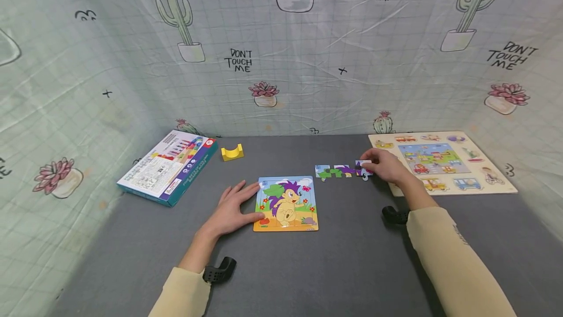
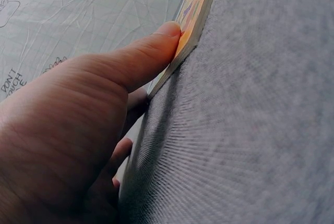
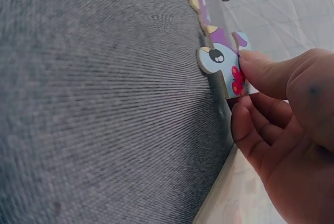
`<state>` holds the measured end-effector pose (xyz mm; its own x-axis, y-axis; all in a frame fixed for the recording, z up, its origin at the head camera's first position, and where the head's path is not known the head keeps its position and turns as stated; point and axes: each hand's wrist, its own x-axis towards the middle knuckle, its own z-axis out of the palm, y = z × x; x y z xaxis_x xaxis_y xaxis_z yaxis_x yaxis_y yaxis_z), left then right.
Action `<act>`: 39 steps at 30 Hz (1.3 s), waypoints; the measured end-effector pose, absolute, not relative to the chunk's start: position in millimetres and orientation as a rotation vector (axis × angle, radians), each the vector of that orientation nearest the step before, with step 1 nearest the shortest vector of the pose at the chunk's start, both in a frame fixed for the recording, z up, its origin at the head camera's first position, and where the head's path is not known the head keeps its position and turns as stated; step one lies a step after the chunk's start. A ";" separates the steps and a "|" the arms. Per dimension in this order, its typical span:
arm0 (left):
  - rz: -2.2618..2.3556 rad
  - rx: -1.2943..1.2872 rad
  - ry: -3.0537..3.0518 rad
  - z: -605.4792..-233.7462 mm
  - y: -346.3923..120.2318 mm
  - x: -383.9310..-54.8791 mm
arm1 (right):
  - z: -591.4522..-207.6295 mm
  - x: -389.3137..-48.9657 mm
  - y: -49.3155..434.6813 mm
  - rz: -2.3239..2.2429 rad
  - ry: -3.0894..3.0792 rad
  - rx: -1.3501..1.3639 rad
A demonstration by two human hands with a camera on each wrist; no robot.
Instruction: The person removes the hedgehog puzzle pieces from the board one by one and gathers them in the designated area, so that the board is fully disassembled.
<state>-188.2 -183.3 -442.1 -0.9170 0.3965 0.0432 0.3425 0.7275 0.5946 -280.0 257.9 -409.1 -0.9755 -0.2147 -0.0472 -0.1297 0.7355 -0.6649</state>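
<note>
A square hedgehog puzzle (image 1: 287,204) lies flat on the dark grey table in the head view. My left hand (image 1: 231,209) rests along its left side, fingers spread, with the thumb (image 2: 162,41) on the lower left corner. Farther right, my right hand (image 1: 383,164) pinches a small puzzle piece (image 3: 229,70) between thumb and fingers. This piece shows an eye and a red butterfly on pale blue. It sits at the right end of a short row with a green-leaf piece (image 1: 323,172) and a purple-spined piece (image 1: 343,170).
A blue and white box (image 1: 167,165) lies at the back left, with a yellow curved block (image 1: 232,153) beside it. At the back right is a wooden vehicle puzzle board (image 1: 479,185), partly behind my right hand. A cactus-print cloth (image 1: 308,63) surrounds the table.
</note>
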 end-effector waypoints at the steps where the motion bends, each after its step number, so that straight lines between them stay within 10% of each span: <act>1: 0.948 0.605 2.839 -442.3 -183.4 -188.3 | -409.6 -280.7 258.0 -1.050 2.819 -0.280; 39: 0.907 0.534 2.854 -439.9 -181.5 -186.7 | -416.0 -287.9 252.7 -0.869 2.846 -0.439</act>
